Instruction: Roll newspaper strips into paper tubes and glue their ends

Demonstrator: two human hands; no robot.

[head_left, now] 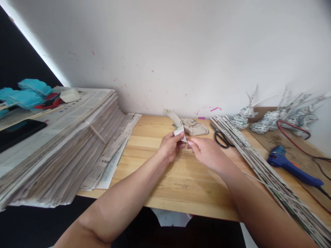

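My left hand [170, 147] grips a curved strip of newspaper [176, 121] between thumb and fingers, over the middle of the wooden table. The strip's free end bends up and away toward the wall. Close beside it, my right hand [203, 148] pinches the lower corner of the same strip with its fingertips. What exactly lies between the right fingertips is small and partly hidden. Just behind both hands lies a crumpled beige cloth [195, 127]. Black-handled scissors [221, 137] rest to the right of my right hand.
A tall newspaper stack [67, 144] fills the left, with a phone [23, 132] and blue packets [31, 93] on it. Right are rolled paper sticks [258, 168], a blue glue gun [294, 168] with its cord, and several woven paper pieces [269, 120]. The table's front edge [191, 213] is near.
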